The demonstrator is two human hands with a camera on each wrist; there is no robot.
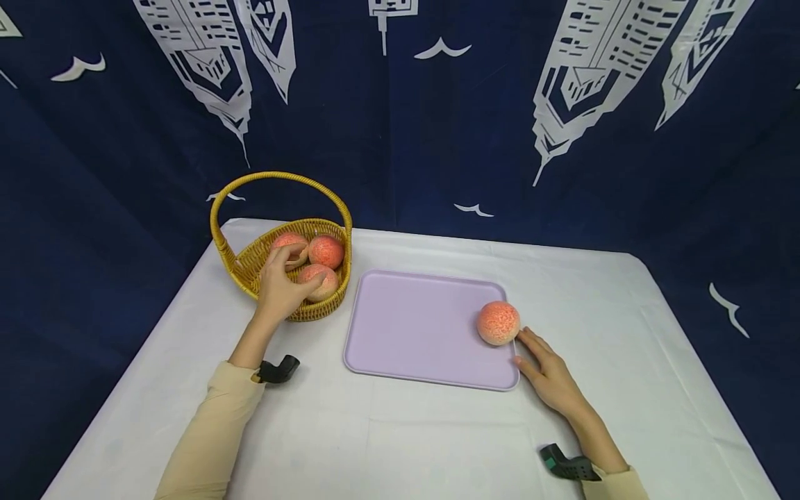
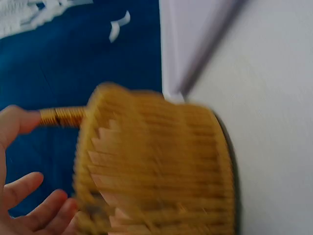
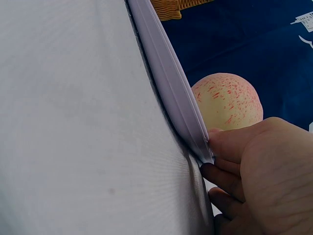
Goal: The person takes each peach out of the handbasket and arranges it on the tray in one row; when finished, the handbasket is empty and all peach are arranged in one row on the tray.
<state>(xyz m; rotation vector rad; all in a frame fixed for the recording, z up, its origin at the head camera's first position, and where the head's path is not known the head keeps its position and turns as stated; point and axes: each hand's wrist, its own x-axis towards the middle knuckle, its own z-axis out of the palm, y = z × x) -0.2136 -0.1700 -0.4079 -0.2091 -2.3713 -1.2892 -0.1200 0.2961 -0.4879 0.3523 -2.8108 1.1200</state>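
My left hand (image 1: 278, 288) reaches over a yellow wicker basket (image 1: 315, 312), fingers and thumb spread. Three pink-red peaches lie in it: one (image 1: 287, 240) by the fingertips, one (image 1: 327, 251) behind, and one (image 1: 328, 285) beside the thumb. In the left wrist view the basket wall (image 2: 161, 161) hides the peaches' tops and the fingers stand apart. My right hand (image 1: 553, 378) lies at the right rim of a lilac tray (image 1: 409, 326), its fairly straight fingers touching that rim. Close to those fingertips, a speckled peach (image 1: 498, 322) sits on the tray's right side.
The basket's tall arched handle (image 1: 281, 175) rises behind my left hand. A white cloth (image 1: 437, 437) covers the table. Dark blue fabric (image 1: 387, 139) with white building prints hangs behind it. Black wrist devices sit on the left wrist (image 1: 279, 369) and right wrist (image 1: 569, 465).
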